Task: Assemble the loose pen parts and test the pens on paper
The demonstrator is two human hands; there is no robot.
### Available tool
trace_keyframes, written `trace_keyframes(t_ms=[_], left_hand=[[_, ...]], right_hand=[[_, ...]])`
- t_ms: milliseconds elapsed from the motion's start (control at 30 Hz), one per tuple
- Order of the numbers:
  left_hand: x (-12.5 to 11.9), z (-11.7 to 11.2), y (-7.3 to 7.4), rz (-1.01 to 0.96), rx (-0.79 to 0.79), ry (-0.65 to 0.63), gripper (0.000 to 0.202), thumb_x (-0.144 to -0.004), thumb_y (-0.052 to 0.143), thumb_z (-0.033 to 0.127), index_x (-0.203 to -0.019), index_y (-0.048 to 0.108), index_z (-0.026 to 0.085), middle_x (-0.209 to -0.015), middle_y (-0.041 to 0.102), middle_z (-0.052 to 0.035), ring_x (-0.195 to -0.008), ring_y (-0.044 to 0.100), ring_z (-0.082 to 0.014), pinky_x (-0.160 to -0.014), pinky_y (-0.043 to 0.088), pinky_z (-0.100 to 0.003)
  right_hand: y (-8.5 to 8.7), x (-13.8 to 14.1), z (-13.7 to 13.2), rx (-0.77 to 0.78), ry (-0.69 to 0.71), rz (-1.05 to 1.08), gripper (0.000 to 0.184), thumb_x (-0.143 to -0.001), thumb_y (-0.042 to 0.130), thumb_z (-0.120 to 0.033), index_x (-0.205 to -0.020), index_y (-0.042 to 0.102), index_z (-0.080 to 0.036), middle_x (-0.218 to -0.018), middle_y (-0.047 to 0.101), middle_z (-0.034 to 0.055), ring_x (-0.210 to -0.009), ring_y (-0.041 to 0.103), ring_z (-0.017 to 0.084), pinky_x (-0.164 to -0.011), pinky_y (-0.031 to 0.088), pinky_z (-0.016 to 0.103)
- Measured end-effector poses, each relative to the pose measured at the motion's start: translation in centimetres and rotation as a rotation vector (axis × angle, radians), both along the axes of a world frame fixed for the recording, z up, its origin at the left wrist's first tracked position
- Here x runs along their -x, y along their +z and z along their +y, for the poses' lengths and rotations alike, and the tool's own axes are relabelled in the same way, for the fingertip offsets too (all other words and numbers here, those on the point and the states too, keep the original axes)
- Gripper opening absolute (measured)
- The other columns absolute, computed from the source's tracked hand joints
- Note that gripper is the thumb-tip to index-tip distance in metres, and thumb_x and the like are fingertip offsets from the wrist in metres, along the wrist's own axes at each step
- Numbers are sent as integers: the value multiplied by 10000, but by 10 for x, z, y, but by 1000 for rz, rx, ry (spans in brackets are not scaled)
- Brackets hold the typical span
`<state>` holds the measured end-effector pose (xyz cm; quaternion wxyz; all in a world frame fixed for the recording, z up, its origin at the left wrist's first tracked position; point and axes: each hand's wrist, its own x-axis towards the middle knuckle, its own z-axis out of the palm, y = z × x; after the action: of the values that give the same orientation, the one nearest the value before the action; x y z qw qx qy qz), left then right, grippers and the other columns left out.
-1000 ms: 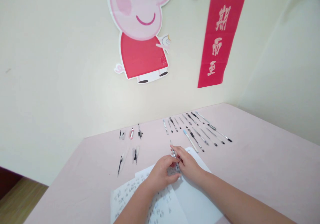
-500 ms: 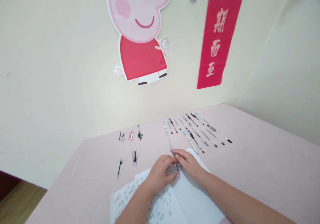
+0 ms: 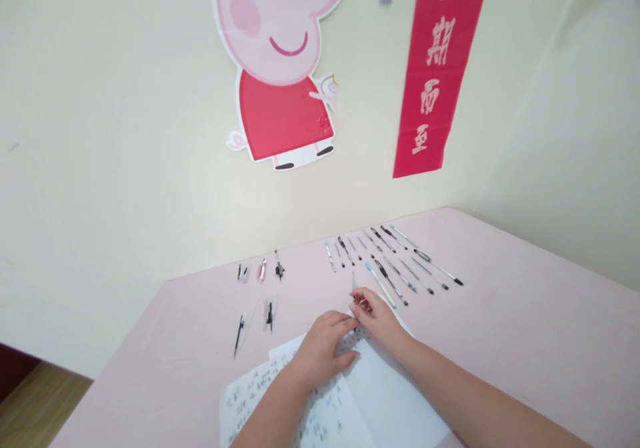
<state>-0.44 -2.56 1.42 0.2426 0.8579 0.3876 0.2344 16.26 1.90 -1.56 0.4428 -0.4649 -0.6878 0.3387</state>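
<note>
A slim pen (image 3: 353, 279) is pinched in the fingers of my right hand (image 3: 379, 316), its pale end pointing toward the back of the table. Part of the pen is hidden by the fingers, and a dark tip shows below them. My left hand (image 3: 324, 349) rests over the papers with thumb and fingers apart. Its fingertips reach the lower end of the pen; whether they touch it I cannot tell. Beneath both hands lie a handwritten sheet (image 3: 325, 416) and a blank white page (image 3: 393, 395).
Several pens and refills (image 3: 391, 281) lie in two rows at the back right. On the left are a long black refill (image 3: 239, 336), clear and black pen parts (image 3: 269, 315) and a pink-and-white piece (image 3: 263, 271). Pink cloth covers the table (image 3: 165, 368), which meets the wall behind.
My right hand has shifted slightly up and right, bringing the pen more upright. The left hand's fingers no longer wrap the pen's lower part.
</note>
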Motion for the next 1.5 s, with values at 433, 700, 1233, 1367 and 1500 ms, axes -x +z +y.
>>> trace_keyframes(t_ms=[433,700,1233,1367,1500], left_hand=[[1,0,-3,-16,-43,38,512,-749,604,315,-1239,474,242,-1204,513,-98,-1120,449,-229,-978,347,-403],[4,2,-6,-12,-32,121,477,-769,569,313,-1230,477,237,-1206,511,-103,-1108,460,-238,-972,363,-419],[5,3,-8,-6,-16,132,469,-771,572,308,-1225,476,244,-1210,505,-92,-1108,462,-225,-975,367,-400],[5,2,-8,-6,-9,130,471,-769,572,309,-1226,475,247,-1210,508,-93,-1108,462,-230,-972,367,-406],[6,2,-8,-11,-5,140,466,-771,567,314,-1224,479,253,-1216,506,-93,-1115,459,-234,-977,364,-412]], right_hand=[[4,-22,12,-108,-183,-324,231,-785,475,-175,-1006,533,-140,-914,545,69,-755,544,161,-739,442,303],[34,-20,14,-40,-153,-839,232,-864,403,-139,-975,607,-143,-962,563,115,-833,578,186,-733,410,269],[27,-14,31,-40,-134,-1104,208,-863,390,-104,-930,582,-147,-992,538,126,-744,606,182,-599,419,258],[25,-15,30,-37,-133,-1085,207,-862,390,-105,-933,579,-150,-1008,529,126,-744,599,181,-604,414,264],[23,-15,30,-36,-147,-1077,217,-856,389,-95,-936,586,-141,-1013,530,129,-751,594,172,-610,407,254]])
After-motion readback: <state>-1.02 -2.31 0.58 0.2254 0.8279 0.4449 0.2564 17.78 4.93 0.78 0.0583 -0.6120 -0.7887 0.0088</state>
